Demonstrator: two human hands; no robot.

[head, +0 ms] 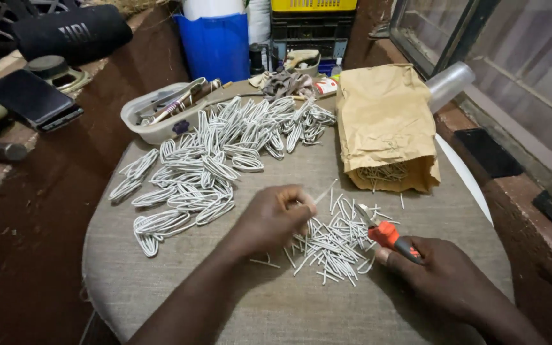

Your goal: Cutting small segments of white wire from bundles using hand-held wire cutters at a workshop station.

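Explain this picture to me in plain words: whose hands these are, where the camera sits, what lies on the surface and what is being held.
There is no machine here. The single picture comes from a camera worn on a person's head, looking down at that person's own two bare hands over a round surface covered in grey cloth.

The left hand pinches one short, thin white wire piece between its fingertips. The right hand grips a pair of pliers with orange and black handles, the metal tip resting over a heap of short cut white wire pieces.

Further back lies a big pile of white wire bent into long loops. To the right, a brown paper bag lies on its side with more wire visible in its mouth. Behind the loops sits a pale plastic tub of tools.
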